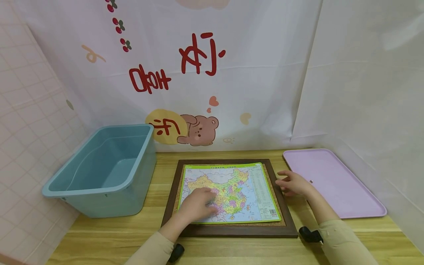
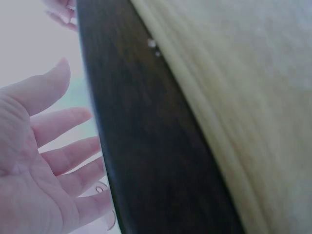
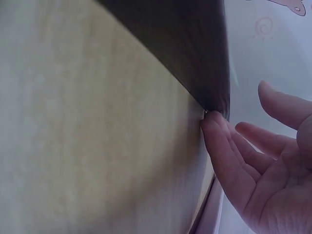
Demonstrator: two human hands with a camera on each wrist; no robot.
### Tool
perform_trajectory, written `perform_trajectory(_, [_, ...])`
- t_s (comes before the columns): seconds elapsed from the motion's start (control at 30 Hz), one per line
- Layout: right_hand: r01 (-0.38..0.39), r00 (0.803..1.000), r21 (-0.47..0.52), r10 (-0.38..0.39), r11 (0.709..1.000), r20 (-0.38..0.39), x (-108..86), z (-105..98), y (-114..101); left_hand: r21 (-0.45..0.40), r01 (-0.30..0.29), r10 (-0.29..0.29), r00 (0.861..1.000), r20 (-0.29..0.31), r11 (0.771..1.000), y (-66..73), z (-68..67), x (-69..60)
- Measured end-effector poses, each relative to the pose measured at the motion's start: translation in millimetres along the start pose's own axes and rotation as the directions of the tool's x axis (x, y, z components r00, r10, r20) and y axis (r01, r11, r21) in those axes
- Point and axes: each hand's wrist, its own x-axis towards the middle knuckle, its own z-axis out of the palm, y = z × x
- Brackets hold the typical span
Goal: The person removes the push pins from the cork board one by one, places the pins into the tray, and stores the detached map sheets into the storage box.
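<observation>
Beyond sleeves (image 1: 346,241), gripping nothing, poising left hand (image 1: 198,204) over map (image 1: 233,193), laid, perhaps needing squaring, right hand (image 1: 294,184) at three o'clock of frame (image 1: 238,231)!

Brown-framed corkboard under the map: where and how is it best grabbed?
Likely by the left and right rims of the brown-framed corkboard, coming in from both sides: it lies flat and wide, and those straight rims extend beyond the map on top.

"How's the light in the head view?"
"Bright and soft, to the bench's (image 1: 232,250) far edge."
"And the wrist views?"
"Dimmer; the bench blurs, and in the right one a soft shadow crosses it."
</observation>
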Motion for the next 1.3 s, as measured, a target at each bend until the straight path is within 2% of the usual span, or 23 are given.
perform_trajectory(0.23, [0.000, 1.000, -0.007, 0.000, 1.000, 0.003, -0.6, 1, -2, -0.162, 0.051, -0.055, 0.998, -0.021, 0.985, -9.5, -5.4, -3.8])
perform_trajectory(0.47, [-0.001, 1.000, -0.020, 0.001, 1.000, 0.008, -1.9, 3, -3, -0.174, 0.125, -0.140, 0.987, -0.078, 0.977, -21.1, -6.9, -5.6])
perform_trajectory(0.63, [-0.007, 1.000, -0.033, 0.007, 0.999, 0.005, -1.8, 4, -2, -0.184, 0.200, -0.224, 0.967, -0.122, 0.962, -27.7, -11.5, -9.1])
perform_trajectory(0.9, [-0.018, 1.000, -0.035, 0.018, 0.999, 0.018, -0.7, 4, -3, -0.229, 0.270, -0.315, 0.930, -0.190, 0.935, -38.2, -15.4, -12.9])
perform_trajectory(1.03, [-0.027, 0.999, -0.042, 0.028, 0.999, 0.017, 0.8, 4, -2, -0.221, 0.309, -0.353, 0.914, -0.200, 0.925, -41.9, -18.5, -13.3])
perform_trajectory(1.3, [-0.036, 0.999, -0.054, 0.037, 0.998, 0.014, 2.3, 5, -3, -0.248, 0.380, -0.427, 0.888, -0.172, 0.891, -48.9, -27.6, -15.2])
